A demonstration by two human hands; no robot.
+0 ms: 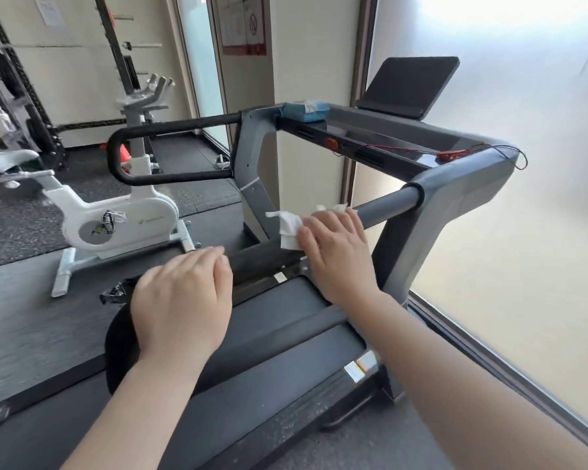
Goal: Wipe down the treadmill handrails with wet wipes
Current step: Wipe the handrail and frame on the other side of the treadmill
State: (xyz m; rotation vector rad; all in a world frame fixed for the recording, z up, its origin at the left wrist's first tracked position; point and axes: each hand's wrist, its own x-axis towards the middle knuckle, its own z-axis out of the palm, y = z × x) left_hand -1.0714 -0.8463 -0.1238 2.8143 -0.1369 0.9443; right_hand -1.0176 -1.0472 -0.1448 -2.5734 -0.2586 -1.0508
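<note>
Right hand: the right hand (333, 252) is lying over the near handrail (386, 206), fingers curled around the bar and gripping a white wet wipe (290, 228) against it; part of the wipe is sticking out at 9 o'clock of the knuckles.
Left hand: the left hand (182, 300) is resting palm down on the black padded end of the same rail, at 8 o'clock of the right hand, fingers together and bending over the bar.
Near handrail: the bar is running from the grey upright at 2 o'clock down toward the left hand at 8 o'clock.
Far handrail: 1 black looped handrail (157, 154) is projecting from the far side of the treadmill (455, 212), at 10 o'clock of the right hand, well apart from both hands.
Wipe supply: 1 blue wet-wipe pack (304, 110) is lying on the console deck, at 12 o'clock of the right hand.
Console: a dark screen (409, 86) is standing tilted at the deck's far edge; a red safety clip with cord (450, 154) is lying on the deck's near corner.
Surroundings: a white exercise bike (116, 218) is standing on the floor at 9 o'clock of the treadmill.
</note>
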